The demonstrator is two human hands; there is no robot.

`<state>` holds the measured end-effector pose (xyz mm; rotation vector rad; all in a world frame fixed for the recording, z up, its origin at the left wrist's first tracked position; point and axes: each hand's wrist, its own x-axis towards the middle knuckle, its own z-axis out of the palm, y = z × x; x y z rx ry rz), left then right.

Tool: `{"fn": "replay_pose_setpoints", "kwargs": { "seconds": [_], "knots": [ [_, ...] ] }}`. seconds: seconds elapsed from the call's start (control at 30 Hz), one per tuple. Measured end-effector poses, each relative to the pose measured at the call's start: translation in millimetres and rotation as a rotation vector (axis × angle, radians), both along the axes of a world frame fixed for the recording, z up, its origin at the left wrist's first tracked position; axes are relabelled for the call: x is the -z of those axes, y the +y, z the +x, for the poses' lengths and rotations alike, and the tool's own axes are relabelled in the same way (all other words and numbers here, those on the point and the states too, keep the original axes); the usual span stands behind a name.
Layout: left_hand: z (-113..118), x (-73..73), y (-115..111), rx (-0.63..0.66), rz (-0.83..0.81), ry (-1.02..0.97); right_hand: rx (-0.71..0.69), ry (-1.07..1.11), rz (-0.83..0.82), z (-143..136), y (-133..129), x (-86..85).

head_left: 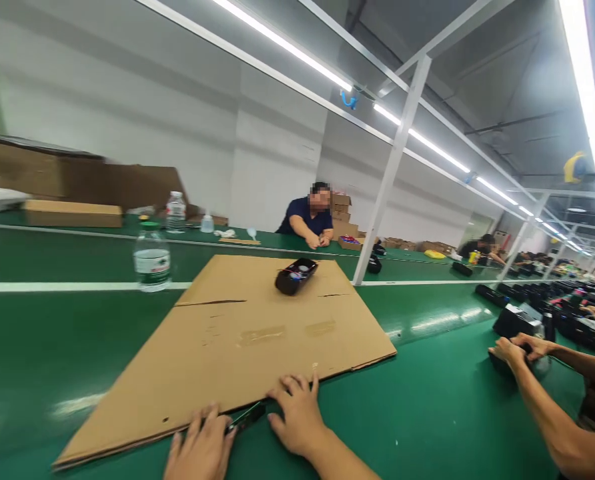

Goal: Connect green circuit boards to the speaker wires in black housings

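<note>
A large flat cardboard sheet (192,367) lies on the green table, with two strips of tape on it. On its far part sits a black oval housing (296,276) with parts and wires showing inside. My left hand (200,443) rests at the near edge of the sheet, fingers spread. Between my hands, along that edge, lies a slim dark object (247,417); the left fingers are beside its left end, and whether they touch it is unclear. My right hand (296,410) has its fingers spread over the cardboard edge, near the object's right end.
A water bottle with a green cap (152,260) stands left beyond the cardboard. Another person's hands (520,350) work on a dark item at the right. A person (310,217) leans on the far bench. A white post (392,173) rises behind the sheet.
</note>
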<state>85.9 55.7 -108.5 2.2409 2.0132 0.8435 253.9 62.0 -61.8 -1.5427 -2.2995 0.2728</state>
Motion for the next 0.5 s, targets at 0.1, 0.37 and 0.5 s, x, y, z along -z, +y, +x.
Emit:
{"fn": "replay_pose_setpoints", "kwargs": {
  "seconds": [0.1, 0.37, 0.5],
  "knots": [
    [6.2, -14.4, -8.6, 0.0, -0.144, 0.155, 0.006, 0.057, 0.026, 2.9, 3.9, 7.8],
    [14.3, -19.6, -10.9, -0.018, -0.112, 0.104, 0.122, -0.007, 0.116, -1.8, 13.7, 17.0],
    [18.4, -11.4, -8.9, -0.064, -0.047, 0.095, 0.149, -0.097, 0.103, -7.7, 47.4, 6.6]
  ]
}}
